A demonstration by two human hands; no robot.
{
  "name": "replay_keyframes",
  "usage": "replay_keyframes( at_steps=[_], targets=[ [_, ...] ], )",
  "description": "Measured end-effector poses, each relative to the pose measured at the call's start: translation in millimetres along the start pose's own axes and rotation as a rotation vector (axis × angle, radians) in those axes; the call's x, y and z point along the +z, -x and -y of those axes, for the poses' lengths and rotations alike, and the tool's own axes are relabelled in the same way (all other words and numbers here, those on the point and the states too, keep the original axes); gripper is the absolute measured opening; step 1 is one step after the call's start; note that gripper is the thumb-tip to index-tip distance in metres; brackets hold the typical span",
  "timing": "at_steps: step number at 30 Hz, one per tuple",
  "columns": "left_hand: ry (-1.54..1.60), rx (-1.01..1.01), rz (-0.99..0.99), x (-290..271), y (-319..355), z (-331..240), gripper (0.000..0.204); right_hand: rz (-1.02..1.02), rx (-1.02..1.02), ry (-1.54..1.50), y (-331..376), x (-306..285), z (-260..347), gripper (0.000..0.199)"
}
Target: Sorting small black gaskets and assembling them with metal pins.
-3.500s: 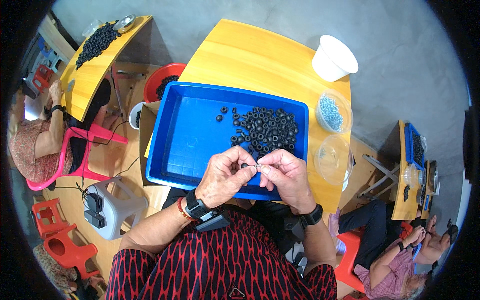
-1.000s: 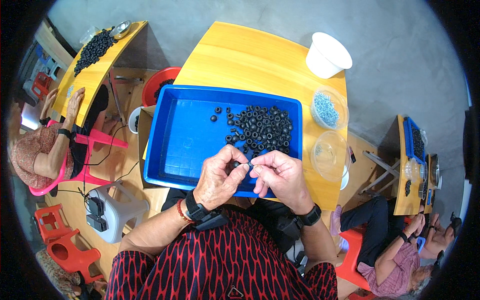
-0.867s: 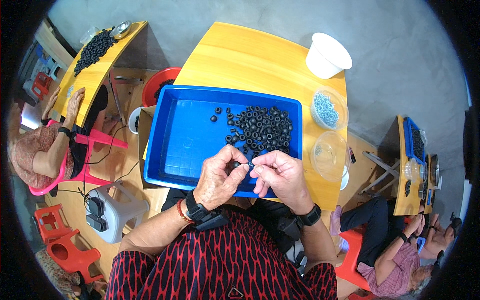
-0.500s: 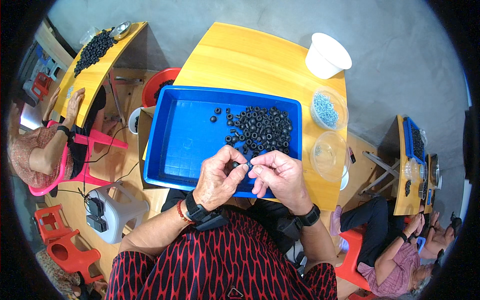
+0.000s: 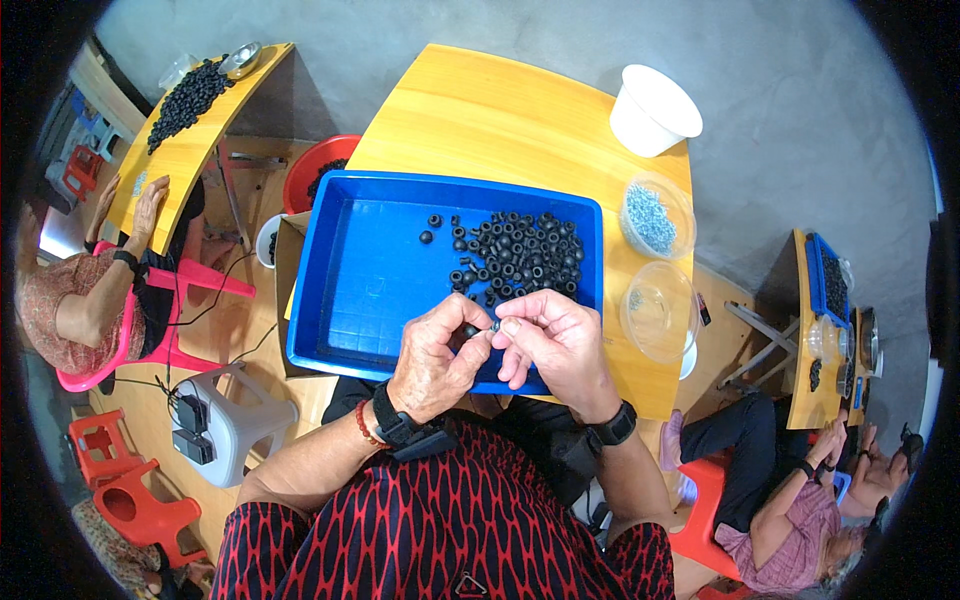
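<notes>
Over the near edge of a blue tray [image 5: 306, 300], my two hands meet at the fingertips. My left hand [image 5: 430, 360] is closed, with a small round black cap-like piece [image 5: 470, 331] tucked by its fingers. Thumb and fingers of my right hand [image 5: 560, 350] pinch together against the left fingertips. Between them shows a tiny bluish piece [image 5: 495, 326], mostly covered by the fingers. Just beyond my hands, many black caps [image 5: 530, 250] lie heaped in the tray's right half, some with their hollow side up.
On the yellow table [image 5: 480, 110] to the right stand a clear bowl of small light-blue pieces [image 5: 652, 220], another clear bowl [image 5: 660, 310] and a white tub [image 5: 652, 112]. A red basin [image 5: 305, 180] sits left of the table. Other people sit at side tables.
My right thumb and index finger have shifted slightly up and left against the left fingertips. The bluish piece shows a little differently between them. The tray and bowls stay put.
</notes>
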State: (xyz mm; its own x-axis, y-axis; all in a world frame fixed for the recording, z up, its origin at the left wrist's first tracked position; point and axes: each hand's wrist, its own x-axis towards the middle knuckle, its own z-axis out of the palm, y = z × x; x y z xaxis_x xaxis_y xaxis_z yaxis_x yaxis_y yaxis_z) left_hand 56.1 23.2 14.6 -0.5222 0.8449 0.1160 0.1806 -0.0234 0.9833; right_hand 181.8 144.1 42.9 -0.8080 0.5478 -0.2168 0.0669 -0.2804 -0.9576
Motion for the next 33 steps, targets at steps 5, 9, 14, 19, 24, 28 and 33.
replay_keyframes(
  at_steps=[5,9,14,19,24,28,33],
  targets=[
    [-0.047,0.071,-0.003,-1,0,6,0.009,-0.021,-0.003,-0.050,-2,-4,-6,0.013],
    [0.045,-0.041,0.046,-3,0,0,0.008,-0.020,-0.004,-0.057,-2,-8,-8,0.013],
    [0.138,-0.100,0.080,-5,-1,4,0.007,-0.023,0.008,-0.048,0,-8,-7,0.012],
    [0.221,-0.115,0.089,-5,-2,6,0.008,0.001,0.015,-0.071,2,-6,-5,0.013],
    [0.288,-0.179,0.089,-4,-4,4,0.008,0.013,0.032,-0.078,5,-3,-7,0.013],
    [0.273,-0.167,0.066,-4,-4,5,0.008,0.004,0.013,-0.115,6,1,-14,0.013],
    [0.213,-0.136,0.049,-3,-3,10,0.009,0.019,0.002,-0.140,5,1,-11,0.016]
  ],
)
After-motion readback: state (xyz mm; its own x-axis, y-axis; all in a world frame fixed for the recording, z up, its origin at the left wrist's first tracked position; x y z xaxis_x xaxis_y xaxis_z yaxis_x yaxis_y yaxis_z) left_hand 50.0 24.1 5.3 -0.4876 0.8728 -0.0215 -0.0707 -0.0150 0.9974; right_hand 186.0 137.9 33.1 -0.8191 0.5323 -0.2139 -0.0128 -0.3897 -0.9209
